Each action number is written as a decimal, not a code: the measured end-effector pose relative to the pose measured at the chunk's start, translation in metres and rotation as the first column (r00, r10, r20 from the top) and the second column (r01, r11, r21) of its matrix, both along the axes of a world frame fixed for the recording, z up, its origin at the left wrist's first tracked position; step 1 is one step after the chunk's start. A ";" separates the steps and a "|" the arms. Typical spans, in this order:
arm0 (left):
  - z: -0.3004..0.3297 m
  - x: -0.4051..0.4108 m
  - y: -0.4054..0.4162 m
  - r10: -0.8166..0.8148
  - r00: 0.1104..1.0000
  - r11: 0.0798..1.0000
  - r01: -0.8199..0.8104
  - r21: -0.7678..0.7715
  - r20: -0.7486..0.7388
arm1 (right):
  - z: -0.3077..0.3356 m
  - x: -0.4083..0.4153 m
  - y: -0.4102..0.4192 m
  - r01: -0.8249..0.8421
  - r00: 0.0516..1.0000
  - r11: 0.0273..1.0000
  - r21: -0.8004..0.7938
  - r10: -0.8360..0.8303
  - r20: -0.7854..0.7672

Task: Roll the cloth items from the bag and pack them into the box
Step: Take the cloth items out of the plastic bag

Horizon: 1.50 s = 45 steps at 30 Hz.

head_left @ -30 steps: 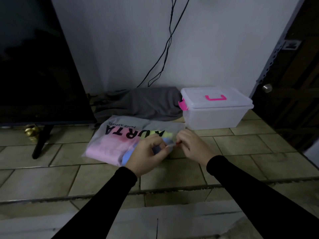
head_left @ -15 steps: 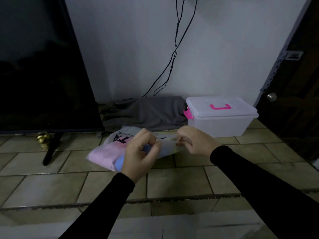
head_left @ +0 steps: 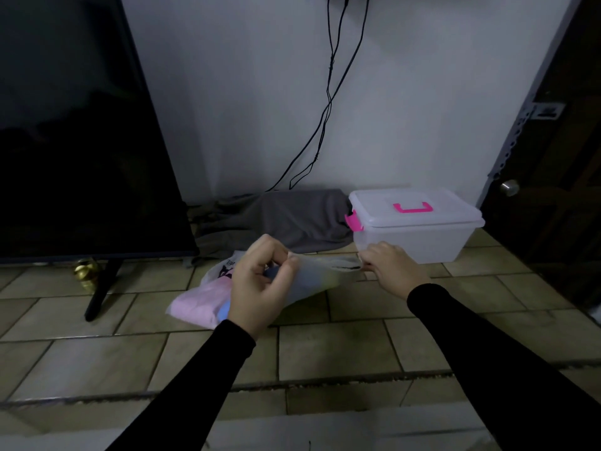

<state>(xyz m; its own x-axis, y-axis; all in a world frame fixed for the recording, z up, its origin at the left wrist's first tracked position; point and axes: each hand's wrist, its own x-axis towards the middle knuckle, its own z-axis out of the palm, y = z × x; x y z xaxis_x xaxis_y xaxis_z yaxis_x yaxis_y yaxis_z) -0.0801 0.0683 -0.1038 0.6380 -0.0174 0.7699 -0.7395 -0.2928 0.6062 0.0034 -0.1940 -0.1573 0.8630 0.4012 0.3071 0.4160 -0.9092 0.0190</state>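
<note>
- Nothing is getting rolled or packed yet; every cloth item is waiting inside the bag (head_left: 208, 296).
- Both hands, left hand (head_left: 260, 284) and right hand (head_left: 392, 266), are pinching its translucent mouth, stretching it between them above the floor (head_left: 341, 340).
- Beyond the right hand, the box (head_left: 419, 227) is sitting lidded.
</note>
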 end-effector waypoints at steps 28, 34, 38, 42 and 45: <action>-0.082 0.033 0.004 0.508 0.792 0.718 -0.174 0.674 -0.337 | 0.004 -0.063 0.021 0.677 0.679 0.572 0.463 -0.242 -0.693; -0.076 0.046 0.038 0.708 0.297 0.705 -0.247 0.664 -0.641 | 0.015 -0.067 0.045 0.629 0.760 0.587 0.509 -0.327 -0.562; -0.083 0.054 0.047 0.632 0.202 0.767 -0.302 0.567 -0.748 | 0.018 -0.071 0.049 0.628 0.762 0.606 0.488 -0.353 -0.543; -0.072 0.043 0.035 0.738 0.270 0.675 -0.309 0.670 -0.619 | 0.018 -0.072 0.045 0.637 0.748 0.606 0.477 -0.334 -0.574; -0.052 0.041 0.023 0.754 0.451 0.646 -0.383 0.660 -0.477 | 0.016 -0.072 0.045 0.633 0.750 0.608 0.478 -0.328 -0.575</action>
<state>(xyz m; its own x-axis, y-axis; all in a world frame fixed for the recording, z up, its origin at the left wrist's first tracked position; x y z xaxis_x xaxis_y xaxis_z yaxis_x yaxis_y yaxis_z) -0.0388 0.0913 -0.1553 0.9150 0.3814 0.1316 0.2669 -0.8168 0.5114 -0.0684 -0.1493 -0.1411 0.9601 -0.2611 -0.1002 -0.2603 -0.7035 -0.6612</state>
